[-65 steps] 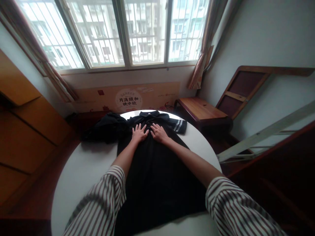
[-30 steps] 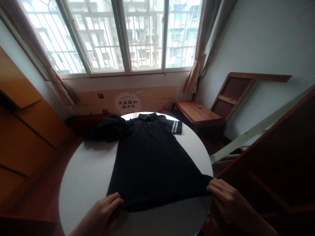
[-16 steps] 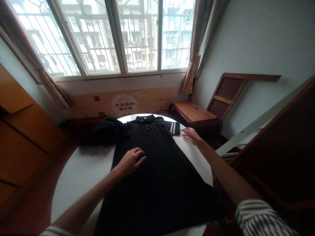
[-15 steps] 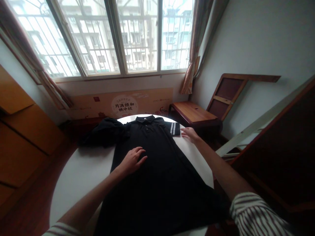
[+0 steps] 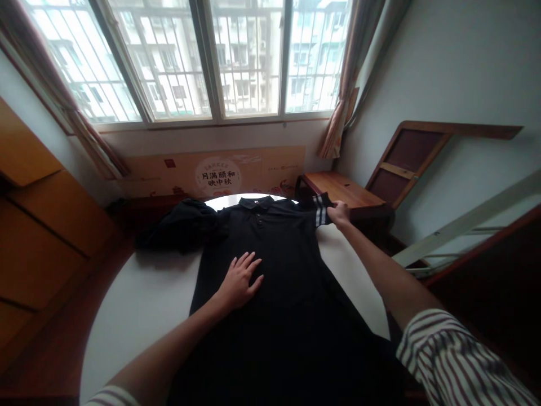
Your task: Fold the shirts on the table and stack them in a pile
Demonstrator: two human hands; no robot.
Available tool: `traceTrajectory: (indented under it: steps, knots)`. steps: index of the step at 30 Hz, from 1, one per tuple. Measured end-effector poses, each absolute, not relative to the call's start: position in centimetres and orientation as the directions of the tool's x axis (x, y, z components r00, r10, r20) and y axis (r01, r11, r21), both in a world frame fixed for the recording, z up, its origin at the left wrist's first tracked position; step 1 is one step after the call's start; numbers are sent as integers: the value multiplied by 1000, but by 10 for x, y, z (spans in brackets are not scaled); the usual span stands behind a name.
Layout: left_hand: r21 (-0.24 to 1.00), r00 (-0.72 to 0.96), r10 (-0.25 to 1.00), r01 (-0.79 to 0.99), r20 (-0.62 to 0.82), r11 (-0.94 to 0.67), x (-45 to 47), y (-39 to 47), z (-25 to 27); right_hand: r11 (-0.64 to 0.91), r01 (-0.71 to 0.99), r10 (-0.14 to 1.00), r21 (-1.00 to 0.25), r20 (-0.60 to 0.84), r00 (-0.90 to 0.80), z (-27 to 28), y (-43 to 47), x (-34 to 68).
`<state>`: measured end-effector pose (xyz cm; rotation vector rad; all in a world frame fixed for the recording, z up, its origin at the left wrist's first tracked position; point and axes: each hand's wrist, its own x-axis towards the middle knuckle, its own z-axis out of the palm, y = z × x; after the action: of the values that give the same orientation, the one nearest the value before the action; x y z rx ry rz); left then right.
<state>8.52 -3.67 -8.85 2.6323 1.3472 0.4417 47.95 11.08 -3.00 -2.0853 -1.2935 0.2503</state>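
A black collared short-sleeved cloth shirt (image 5: 291,316) lies spread from the far edge of the round white worktop (image 5: 131,310) towards the near edge; by the far right edge, the right hand (image 5: 338,213) has its grip pinched on the white-striped black sleeve cuff (image 5: 322,210); the left hand (image 5: 240,281) rests on the chest, grip released, fingers spread; a crumpled black soft bundle (image 5: 177,226) sits at the far left edge

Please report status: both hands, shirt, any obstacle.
Left hand open over black shirt. Right hand pinching striped sleeve end. Shirt spread on white table, collar at far side. Dark bundle at shirt's upper left.
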Motion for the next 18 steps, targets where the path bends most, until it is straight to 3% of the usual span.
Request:
traceTrajectory:
  steps: [5, 8, 13, 18]
  knots:
    - [261, 550, 811, 767, 202, -586, 86, -37, -89, -309, 842, 863, -442, 242, 444, -18, 83, 474]
    - [253, 553, 808, 768, 202, -588, 86, -38, -88, -137, 931, 938, -339, 259, 232, -20, 76, 434]
    - [223, 563, 803, 772, 195, -595, 86, -37, -89, 221, 940, 974, -260, 96, -203, -42, 71, 344]
    - [224, 557, 795, 765, 239, -603, 87, -38, -92, 296, 924, 952, -242, -7, -307, -72, 60, 283]
